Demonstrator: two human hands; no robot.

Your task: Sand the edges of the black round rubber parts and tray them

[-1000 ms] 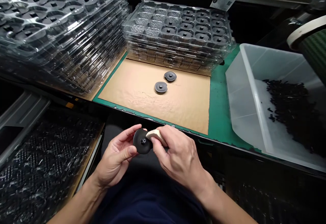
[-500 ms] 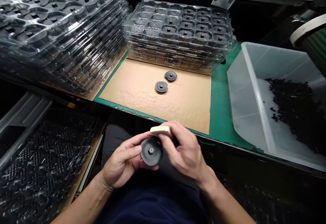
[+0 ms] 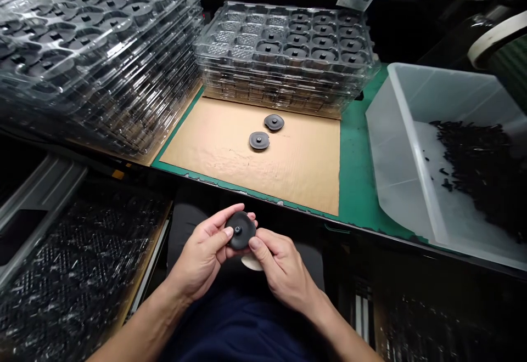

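Note:
My left hand (image 3: 201,260) is closed on a round black plastic disc (image 3: 246,229) with a small raised post at its centre; the thumb lies on the face near the post, and fingers reach behind. My right hand (image 3: 282,269) is closed at the disc's right edge, its thumb tip against the rim. A pale, cream-coloured pad (image 3: 252,262) shows below the disc by the right fingers, which hide most of it. Beyond the hands, two similar black discs, a nearer one (image 3: 259,141) and a farther one (image 3: 274,122), lie on a cardboard sheet (image 3: 214,137).
Stacked clear plastic trays (image 3: 288,66) hold black discs behind the cardboard. A taller tray stack (image 3: 135,71) rises at the left. On the green table (image 3: 354,181), a translucent bin (image 3: 395,159) at the right contains small black pieces (image 3: 477,170). More trays (image 3: 69,263) lie low at the left.
My right hand has moved down, taking the cream pad from the disc's upper edge to below its lower right edge. The disc, still in my left hand, has shifted slightly up and left.

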